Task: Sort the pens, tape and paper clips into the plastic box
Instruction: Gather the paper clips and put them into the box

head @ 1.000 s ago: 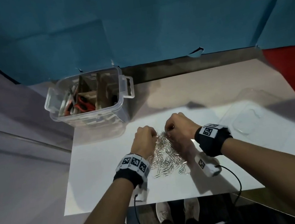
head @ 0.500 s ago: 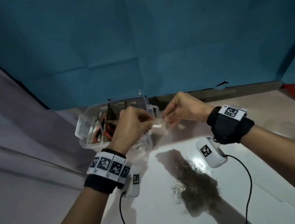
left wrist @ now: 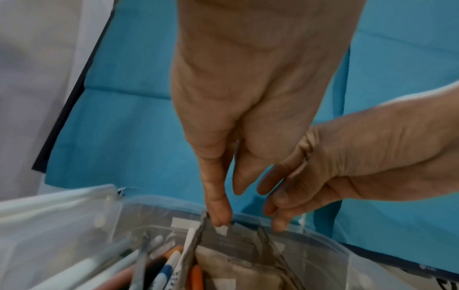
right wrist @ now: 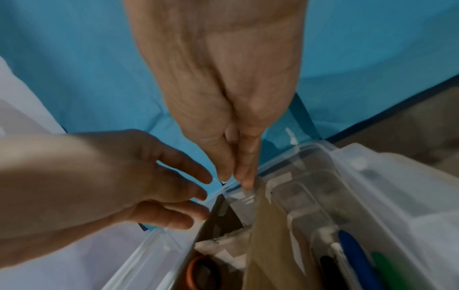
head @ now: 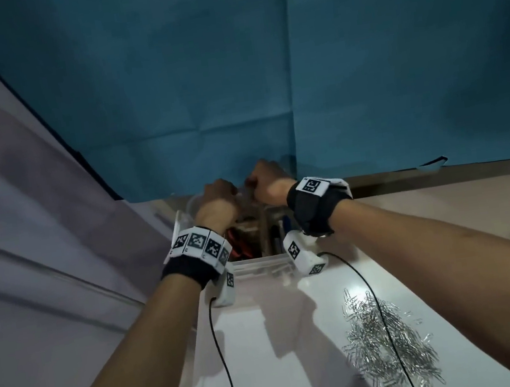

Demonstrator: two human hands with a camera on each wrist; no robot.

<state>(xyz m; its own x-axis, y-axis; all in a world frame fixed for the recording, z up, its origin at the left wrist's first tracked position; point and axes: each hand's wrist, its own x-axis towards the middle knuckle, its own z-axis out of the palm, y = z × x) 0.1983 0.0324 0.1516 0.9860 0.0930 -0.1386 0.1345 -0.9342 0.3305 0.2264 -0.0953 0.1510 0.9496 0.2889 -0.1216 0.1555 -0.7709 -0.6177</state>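
The clear plastic box (head: pixel 258 270) stands at the table's far left, split by cardboard dividers (left wrist: pixel 191 253). My left hand (head: pixel 219 191) and right hand (head: pixel 264 175) hang side by side over its far rim, fingers pointing down. Left fingertips (left wrist: pixel 219 215) touch the top of a divider, and I see nothing between them. The right hand's (right wrist: pixel 237 177) thumb and fingers lie straight and together at the rim, with no clip showing. Pens (left wrist: pixel 168 268) fill the left compartment and a blue pen (right wrist: pixel 355 253) lies on the right. The pile of silver paper clips (head: pixel 393 351) rests on the white table.
An orange ring-shaped thing (right wrist: pixel 202 272) lies in the middle compartment with crumpled paper. A wrist cable (head: pixel 377 307) trails over the clip pile. Blue cloth (head: pixel 231 81) hangs close behind the box. The table's left edge (head: pixel 198 332) runs beside my left forearm.
Both hands rose from the clip pile, travelled to the box with something pinched between them, and now hang over its middle compartment with fingers straightened downward.
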